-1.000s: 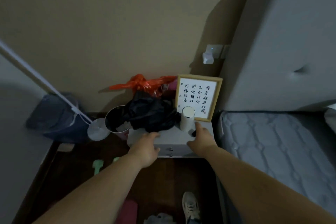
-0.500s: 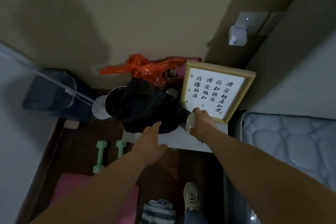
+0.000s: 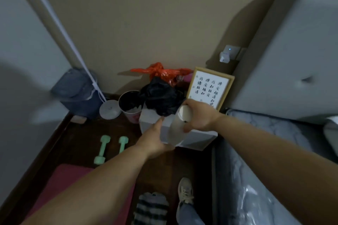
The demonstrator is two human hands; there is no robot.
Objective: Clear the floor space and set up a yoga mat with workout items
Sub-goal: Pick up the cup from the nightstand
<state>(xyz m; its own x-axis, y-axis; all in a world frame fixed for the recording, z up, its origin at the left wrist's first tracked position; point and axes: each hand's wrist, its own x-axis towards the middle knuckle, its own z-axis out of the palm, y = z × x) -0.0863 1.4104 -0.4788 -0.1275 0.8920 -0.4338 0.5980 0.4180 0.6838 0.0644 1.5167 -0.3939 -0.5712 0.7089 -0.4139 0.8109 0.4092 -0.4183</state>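
**A:** Where's the bottle now?

**B:** The pale bottle (image 3: 180,126) is in the right hand (image 3: 198,118), tilted, top end toward the black bag (image 3: 161,99), over the front part of the small white cabinet (image 3: 197,138). The right fingers (image 3: 188,129) are curled round its upper body, so it is gripped. The left hand (image 3: 155,140) is just beside its lower half, fingers straight and relaxed, gripping nothing; whether it touches the bottle I can't tell.

**A:** So how should this carry go?

**B:** I'd judge it's a workout item bound for the mat. Bring the left palm under the base, set the bottle upright before moving, then swing it left and down. The pink yoga mat (image 3: 60,186) lies on the dark floor (image 3: 84,133) below left, with two green dumbbells (image 3: 102,149) just beyond its far edge, a sensible spot beside them.

**A:** Anything in the way?

**B:** The black bag is close to the bottle's top and may snag. The framed calligraphy (image 3: 210,87) leans behind the right hand, so pull toward the body, not back. A striped cloth (image 3: 151,208) and a shoe (image 3: 185,192) lie near the mat's right edge.
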